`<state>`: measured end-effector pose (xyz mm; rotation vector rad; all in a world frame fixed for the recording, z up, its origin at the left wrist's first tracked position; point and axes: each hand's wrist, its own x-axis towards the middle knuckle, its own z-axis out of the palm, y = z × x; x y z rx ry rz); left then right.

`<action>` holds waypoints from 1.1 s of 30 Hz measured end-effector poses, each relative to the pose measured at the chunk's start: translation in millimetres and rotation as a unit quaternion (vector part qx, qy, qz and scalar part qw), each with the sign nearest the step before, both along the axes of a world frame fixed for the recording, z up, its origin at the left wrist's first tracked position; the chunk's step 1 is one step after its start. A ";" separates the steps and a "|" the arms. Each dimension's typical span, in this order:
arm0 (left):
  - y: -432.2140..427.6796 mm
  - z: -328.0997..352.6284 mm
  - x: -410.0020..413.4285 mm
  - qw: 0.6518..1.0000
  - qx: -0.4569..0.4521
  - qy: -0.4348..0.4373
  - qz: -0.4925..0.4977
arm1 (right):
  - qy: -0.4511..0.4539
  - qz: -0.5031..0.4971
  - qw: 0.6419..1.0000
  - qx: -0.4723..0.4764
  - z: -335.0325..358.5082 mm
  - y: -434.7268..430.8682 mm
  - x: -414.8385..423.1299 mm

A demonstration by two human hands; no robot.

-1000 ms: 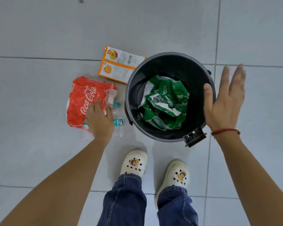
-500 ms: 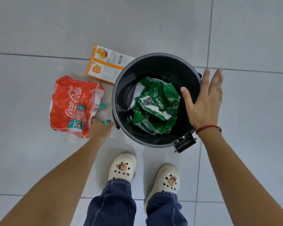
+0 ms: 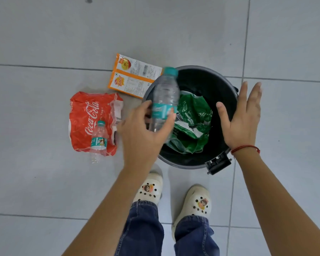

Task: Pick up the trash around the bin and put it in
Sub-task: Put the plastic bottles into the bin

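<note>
- While held over the near-left rim of the bin (image 3: 231,93), the clear bottle (image 3: 165,97) sits in the left hand (image 3: 142,137): thumb on one side of the teal label band, fingers (image 3: 171,117) wrapped round the other, clamped on the lower body; teal cap pointing away from the person.
- Handling, judged: it looks empty, so light; thin plastic that would dent under a hard squeeze and could be slick. The label band is the sensible place to hold, as it is now. A loose release over the opening should do.
- Right hand (image 3: 242,122): flat, fingers apart, holding nothing, poised over the right side of the bin; red thread (image 3: 245,147) at the wrist.
- Bin contents: crumpled green wrapper (image 3: 194,124), soft film, inside already.
- Floor (image 3: 44,182), left of the bin: red Coca-Cola wrapper (image 3: 85,117), limp and crinkly, best pinched at a raised fold; a second small bottle (image 3: 98,141) lies on top of it, partly off its near edge, best taken round the middle.
- Floor, far-left of the bin: orange snack packet (image 3: 131,78), flat and thin, its right end running to the rim or just under it; likely needs lifting by an edge or corner.
- Remaining, judged: three items still to go in after this one.
</note>
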<state>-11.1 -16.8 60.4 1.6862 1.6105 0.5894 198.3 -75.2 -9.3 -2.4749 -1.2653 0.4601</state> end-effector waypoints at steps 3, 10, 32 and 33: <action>-3.4 -24.0 -1.1 0.988 0.010 -0.071 0.135 | -0.003 -0.001 1.000 0.003 1.3 -0.1 0.2; 8.1 -130.6 -103.2 0.920 -0.162 0.234 0.270 | 0.002 0.001 1.000 0.007 -0.8 0.9 1.1; -20.0 9.8 22.9 0.958 -0.032 0.220 -0.182 | -0.153 0.034 0.986 -0.059 0.7 2.6 -6.9; -22.8 4.8 30.2 0.951 -0.064 0.230 -0.198 | -0.155 0.034 0.986 -0.061 0.5 2.6 -6.9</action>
